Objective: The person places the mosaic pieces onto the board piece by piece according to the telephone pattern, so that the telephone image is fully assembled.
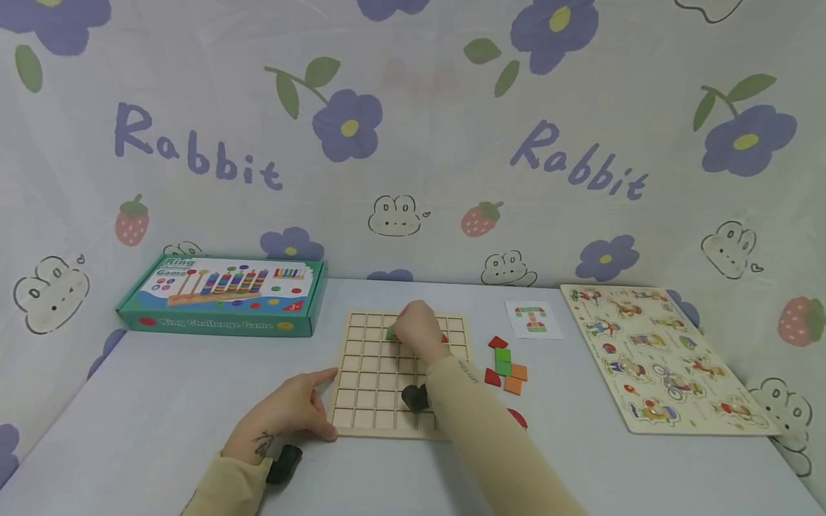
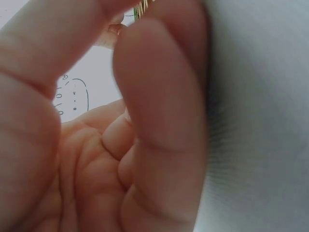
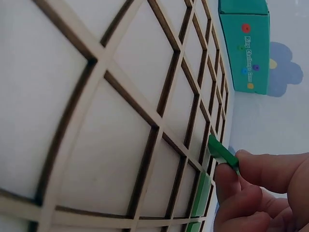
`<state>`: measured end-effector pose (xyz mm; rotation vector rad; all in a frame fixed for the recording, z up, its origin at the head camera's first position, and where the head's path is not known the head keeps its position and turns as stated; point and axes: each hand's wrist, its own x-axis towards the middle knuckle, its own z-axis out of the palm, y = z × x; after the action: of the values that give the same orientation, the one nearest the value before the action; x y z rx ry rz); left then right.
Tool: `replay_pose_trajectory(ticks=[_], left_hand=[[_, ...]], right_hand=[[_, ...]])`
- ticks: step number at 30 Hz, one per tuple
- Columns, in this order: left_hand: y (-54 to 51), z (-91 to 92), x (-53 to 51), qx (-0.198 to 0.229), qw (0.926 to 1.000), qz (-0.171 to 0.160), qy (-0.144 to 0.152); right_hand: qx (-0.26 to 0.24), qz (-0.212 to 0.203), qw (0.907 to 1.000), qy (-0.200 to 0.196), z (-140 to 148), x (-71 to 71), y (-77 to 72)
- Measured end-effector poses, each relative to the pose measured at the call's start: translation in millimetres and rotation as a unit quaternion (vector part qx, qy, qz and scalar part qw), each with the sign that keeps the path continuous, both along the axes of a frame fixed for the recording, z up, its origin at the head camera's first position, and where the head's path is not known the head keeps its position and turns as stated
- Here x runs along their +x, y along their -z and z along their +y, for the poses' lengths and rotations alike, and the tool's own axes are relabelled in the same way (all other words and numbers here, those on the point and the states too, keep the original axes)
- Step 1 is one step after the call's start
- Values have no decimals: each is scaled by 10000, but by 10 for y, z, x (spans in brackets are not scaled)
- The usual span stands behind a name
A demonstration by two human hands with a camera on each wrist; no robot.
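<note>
now | pinching green tile (image 3: pixel 222 152), slanted, in right hand (image 1: pixel 420 332) over far half of grid board (image 1: pixel 368 376) | touching grid board's left edge with left hand (image 1: pixel 288 411), thumb and forefinger spread | could seat crooked if released aslant, or misalign from a nudge to grid board

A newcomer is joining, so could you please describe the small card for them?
Find the wooden grid on the table. Towards the far side, between grid and puzzle board, lies the card. Unlike the plain coloured tiles nearby, it is white with a multicoloured pattern.
</note>
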<state>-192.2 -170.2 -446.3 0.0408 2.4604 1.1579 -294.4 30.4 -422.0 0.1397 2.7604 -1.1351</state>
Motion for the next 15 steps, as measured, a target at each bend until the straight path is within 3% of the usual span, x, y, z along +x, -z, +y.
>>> replay_pose_trajectory(ticks=[7,15], left_hand=[[7,7,-3,-5,10000,-23,-5],[18,5,-9,46,10000,-21,-18]], right_hand=[[389,134,9991,-28,-58,-34,45],[1294,448,9902,-277,-139,-20,61]])
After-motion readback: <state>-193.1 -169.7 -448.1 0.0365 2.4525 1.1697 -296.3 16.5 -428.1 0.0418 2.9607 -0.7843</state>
